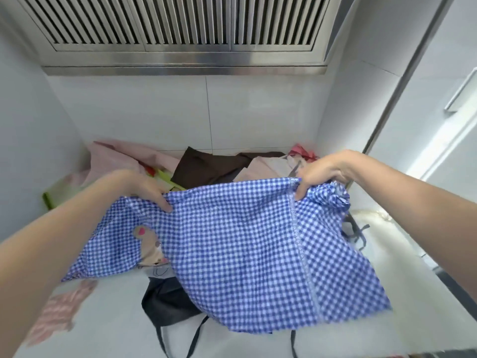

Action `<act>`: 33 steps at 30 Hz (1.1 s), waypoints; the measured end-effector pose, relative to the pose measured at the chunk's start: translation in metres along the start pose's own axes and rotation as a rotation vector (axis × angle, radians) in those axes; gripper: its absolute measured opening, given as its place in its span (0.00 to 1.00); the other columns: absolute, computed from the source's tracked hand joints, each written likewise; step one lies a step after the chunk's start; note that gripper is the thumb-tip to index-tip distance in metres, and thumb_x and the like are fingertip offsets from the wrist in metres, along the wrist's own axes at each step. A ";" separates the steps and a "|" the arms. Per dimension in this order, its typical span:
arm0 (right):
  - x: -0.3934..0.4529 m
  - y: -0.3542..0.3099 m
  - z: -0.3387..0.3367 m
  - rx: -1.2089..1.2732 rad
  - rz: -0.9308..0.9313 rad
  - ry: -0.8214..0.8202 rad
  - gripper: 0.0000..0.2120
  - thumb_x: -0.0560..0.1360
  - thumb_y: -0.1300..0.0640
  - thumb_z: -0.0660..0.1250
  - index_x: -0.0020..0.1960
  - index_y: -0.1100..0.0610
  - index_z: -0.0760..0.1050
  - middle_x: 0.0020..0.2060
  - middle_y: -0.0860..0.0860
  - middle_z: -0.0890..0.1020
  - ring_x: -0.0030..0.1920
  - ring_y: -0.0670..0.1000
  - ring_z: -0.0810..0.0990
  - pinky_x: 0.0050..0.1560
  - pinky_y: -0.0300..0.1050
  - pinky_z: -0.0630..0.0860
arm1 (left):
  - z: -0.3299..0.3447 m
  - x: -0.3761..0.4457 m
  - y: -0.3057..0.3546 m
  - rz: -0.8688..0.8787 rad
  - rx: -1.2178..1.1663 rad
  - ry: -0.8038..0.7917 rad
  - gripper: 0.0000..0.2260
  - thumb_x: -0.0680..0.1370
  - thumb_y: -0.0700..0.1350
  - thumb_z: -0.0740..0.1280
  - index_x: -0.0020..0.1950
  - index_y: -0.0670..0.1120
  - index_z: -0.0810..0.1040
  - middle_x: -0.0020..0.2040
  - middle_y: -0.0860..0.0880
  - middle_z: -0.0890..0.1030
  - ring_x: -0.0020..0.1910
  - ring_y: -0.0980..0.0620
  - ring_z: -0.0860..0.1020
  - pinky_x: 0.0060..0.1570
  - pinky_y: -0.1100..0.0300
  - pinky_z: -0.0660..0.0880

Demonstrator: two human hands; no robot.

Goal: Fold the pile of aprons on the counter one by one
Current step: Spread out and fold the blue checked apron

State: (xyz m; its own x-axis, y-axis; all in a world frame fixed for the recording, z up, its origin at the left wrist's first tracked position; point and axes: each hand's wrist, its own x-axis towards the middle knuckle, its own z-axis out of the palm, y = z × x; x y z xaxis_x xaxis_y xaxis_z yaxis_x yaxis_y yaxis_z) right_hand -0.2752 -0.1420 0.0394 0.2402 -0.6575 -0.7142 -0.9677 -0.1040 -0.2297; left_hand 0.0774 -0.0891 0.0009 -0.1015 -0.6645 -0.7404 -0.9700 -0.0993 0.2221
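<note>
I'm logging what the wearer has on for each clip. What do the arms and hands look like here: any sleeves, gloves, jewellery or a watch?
Both arms are bare up to the frame's edge, with no sleeves in view. The left hand and the right hand wear no gloves. No rings, watch or bracelet show on the fingers or wrists, though the picture is somewhat blurred.

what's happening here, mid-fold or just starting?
Looks like just starting. A person holds a blue gingham apron up over the counter, left hand and right hand each pinching its top edge. It hangs spread out, not yet folded. Behind it lies the unfolded pile of pink, brown and beige aprons; a black apron sits beneath it.
</note>
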 end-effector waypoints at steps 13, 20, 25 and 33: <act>0.035 0.173 0.056 -0.593 0.367 0.096 0.03 0.75 0.63 0.65 0.44 0.60 0.77 0.42 0.52 0.80 0.46 0.52 0.77 0.47 0.44 0.74 | 0.056 0.126 0.175 0.157 0.365 0.335 0.12 0.80 0.51 0.61 0.54 0.43 0.76 0.54 0.44 0.78 0.52 0.43 0.76 0.49 0.53 0.72; 0.067 0.161 0.040 -0.487 0.170 0.516 0.15 0.76 0.59 0.61 0.63 0.58 0.71 0.58 0.55 0.78 0.58 0.56 0.77 0.51 0.48 0.73 | 0.053 0.167 0.207 0.093 0.331 0.396 0.14 0.80 0.49 0.61 0.61 0.41 0.72 0.59 0.43 0.76 0.56 0.44 0.75 0.48 0.54 0.69; 0.116 0.067 0.063 -0.291 -0.344 0.436 0.25 0.74 0.52 0.68 0.66 0.60 0.65 0.63 0.56 0.70 0.65 0.57 0.67 0.62 0.51 0.69 | 0.057 0.178 0.209 0.098 0.290 0.444 0.14 0.80 0.48 0.61 0.62 0.43 0.73 0.59 0.44 0.77 0.58 0.44 0.75 0.52 0.53 0.71; 0.149 0.025 0.070 -0.296 -0.134 0.457 0.13 0.76 0.68 0.58 0.58 0.59 0.73 0.53 0.55 0.76 0.56 0.57 0.74 0.59 0.50 0.65 | 0.053 0.180 0.154 0.088 0.489 0.342 0.11 0.79 0.42 0.60 0.59 0.44 0.75 0.55 0.47 0.78 0.54 0.45 0.76 0.49 0.54 0.68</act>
State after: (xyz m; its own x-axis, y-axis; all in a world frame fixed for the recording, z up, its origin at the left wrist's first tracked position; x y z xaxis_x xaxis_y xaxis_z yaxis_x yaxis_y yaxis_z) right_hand -0.2577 -0.1903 -0.1196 0.3686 -0.8738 -0.3171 -0.9271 -0.3706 -0.0564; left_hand -0.1018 -0.1851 -0.1320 -0.1880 -0.8632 -0.4685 -0.9586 0.2651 -0.1038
